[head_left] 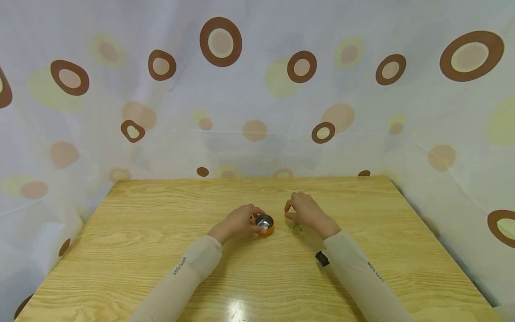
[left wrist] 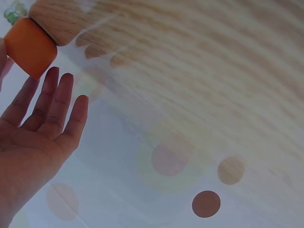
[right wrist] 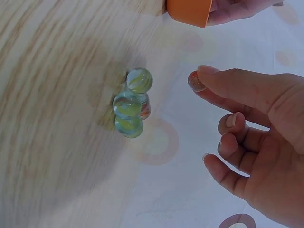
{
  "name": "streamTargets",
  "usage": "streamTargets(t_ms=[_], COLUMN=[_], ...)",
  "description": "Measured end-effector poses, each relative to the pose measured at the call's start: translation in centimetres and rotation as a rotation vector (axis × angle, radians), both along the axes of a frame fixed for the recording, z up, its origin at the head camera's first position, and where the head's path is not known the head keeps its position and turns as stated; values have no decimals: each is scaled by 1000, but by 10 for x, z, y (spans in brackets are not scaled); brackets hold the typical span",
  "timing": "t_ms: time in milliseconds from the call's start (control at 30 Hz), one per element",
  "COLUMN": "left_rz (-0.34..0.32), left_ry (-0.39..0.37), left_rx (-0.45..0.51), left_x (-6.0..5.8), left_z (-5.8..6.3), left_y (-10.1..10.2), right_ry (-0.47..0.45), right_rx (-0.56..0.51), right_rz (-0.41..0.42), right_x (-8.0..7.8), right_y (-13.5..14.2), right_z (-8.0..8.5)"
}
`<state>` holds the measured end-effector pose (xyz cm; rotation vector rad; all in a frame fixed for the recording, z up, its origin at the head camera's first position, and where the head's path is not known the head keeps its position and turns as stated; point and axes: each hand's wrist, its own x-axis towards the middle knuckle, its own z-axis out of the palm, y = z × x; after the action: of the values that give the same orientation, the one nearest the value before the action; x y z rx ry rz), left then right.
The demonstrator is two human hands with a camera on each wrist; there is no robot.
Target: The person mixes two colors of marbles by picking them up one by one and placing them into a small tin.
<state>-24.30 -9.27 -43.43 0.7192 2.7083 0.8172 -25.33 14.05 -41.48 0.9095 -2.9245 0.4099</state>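
Observation:
My left hand (head_left: 236, 222) holds a small round orange bowl (head_left: 267, 231) with a shiny metal inside, thumb and fingers at its rim, on the table. Its plain orange outer wall (left wrist: 31, 46) shows in the left wrist view. To the right, my right hand (head_left: 309, 212) pinches a clear marble with red in it (right wrist: 194, 81) between thumb and forefinger, above the tabletop. The other fingers of that hand are curled loosely. Beneath it lies a tight cluster of several glass marbles (right wrist: 128, 103), most with yellow-green swirls and one reddish.
Both hands work over a wood-grain table (head_left: 161, 214). A white curtain with brown and yellow circles (head_left: 249, 89) hangs behind it and along both sides. A black strap piece (head_left: 322, 259) sits at my right sleeve.

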Motion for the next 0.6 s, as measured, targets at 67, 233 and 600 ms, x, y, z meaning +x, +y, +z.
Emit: streamTargets(t_ms=[67, 233, 600], left_rz=[-2, -4, -6], left_ry=[-3, -2, 9], left_rx=[3, 0, -19], left_x=[0, 0, -1], left_z=[0, 1, 1], left_y=[0, 0, 1], right_ry=[0, 10, 0], right_rx=[-1, -13, -56], right_rz=[3, 20, 43], right_x=[0, -1, 0], right_y=[-1, -3, -6], right_z=[1, 2, 5])
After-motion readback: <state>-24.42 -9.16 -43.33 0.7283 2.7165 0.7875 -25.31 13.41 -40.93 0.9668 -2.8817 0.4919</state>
